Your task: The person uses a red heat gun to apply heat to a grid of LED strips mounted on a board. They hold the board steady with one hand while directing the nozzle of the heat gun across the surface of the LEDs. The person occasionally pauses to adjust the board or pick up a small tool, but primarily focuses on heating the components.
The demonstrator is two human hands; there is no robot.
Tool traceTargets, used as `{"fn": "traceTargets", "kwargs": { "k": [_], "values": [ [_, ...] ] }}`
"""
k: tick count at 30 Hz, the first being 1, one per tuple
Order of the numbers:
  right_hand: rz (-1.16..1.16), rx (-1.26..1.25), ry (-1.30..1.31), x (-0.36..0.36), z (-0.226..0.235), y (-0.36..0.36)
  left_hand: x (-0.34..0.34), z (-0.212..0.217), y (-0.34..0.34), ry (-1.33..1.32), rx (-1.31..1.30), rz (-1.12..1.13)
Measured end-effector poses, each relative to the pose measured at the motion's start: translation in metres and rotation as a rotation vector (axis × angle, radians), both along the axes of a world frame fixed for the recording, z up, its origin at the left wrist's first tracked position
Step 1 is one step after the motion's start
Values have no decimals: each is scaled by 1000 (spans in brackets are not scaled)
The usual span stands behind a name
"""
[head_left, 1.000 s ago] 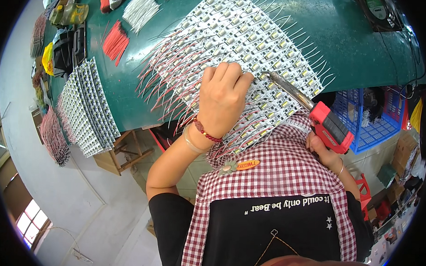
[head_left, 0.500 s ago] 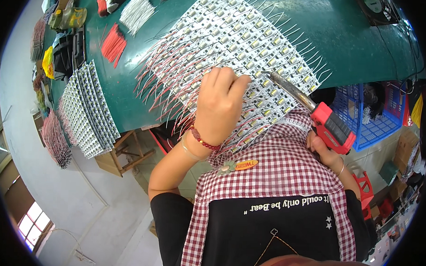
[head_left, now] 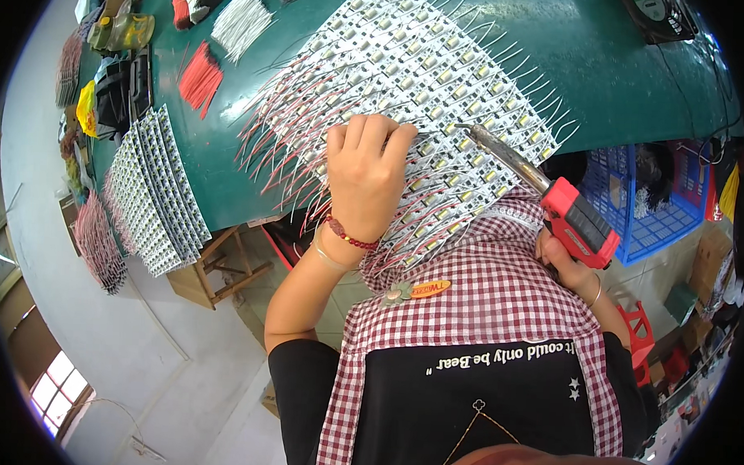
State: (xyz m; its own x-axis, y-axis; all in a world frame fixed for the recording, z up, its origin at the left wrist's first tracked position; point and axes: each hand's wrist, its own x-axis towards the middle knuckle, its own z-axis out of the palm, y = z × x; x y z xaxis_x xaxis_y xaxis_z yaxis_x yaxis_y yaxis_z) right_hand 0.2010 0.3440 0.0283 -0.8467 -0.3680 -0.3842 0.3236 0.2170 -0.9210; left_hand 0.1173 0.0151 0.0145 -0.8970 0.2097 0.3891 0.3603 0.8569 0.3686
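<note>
A sheet of white LED circuit boards (head_left: 431, 71) lies over the near edge of the green table, with red and white wires sticking out along its sides. My left hand (head_left: 366, 175) is over its near left part, fingers curled and bunched together; what they pinch, if anything, is hidden. My right hand (head_left: 556, 257), partly behind the tool, is closed around the handle of a red and black soldering gun (head_left: 581, 223). The gun's metal tip points left and rests at or just above the boards, right of my left fingertips.
On the green table (head_left: 243, 171) lie bundles of red wires (head_left: 201, 77) and white wires (head_left: 242, 21). More LED board sheets (head_left: 156, 192) overlap at the left edge. A small black fan (head_left: 660, 15) stands far right, above a blue plastic crate (head_left: 656, 201).
My left hand has moved a little to the left, away from the soldering tip. The soldering gun and my right hand have stayed nearly still.
</note>
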Motion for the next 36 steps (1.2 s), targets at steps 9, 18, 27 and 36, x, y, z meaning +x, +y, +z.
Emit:
{"fn": "traceTargets", "kwargs": {
  "k": [9,18,27,36],
  "values": [
    [-35,-13,-21,-11,14,-12,3,15,-12,-57,-74,-13],
    [-97,-80,-53,-7,9,-4,7,54,-23,67,-23,-64],
    [-24,15,-33,7,-3,7,8,10,10,-93,34,-202],
    [55,198,193,7,-10,8,8,7,7,-82,29,-215]
  ]
}}
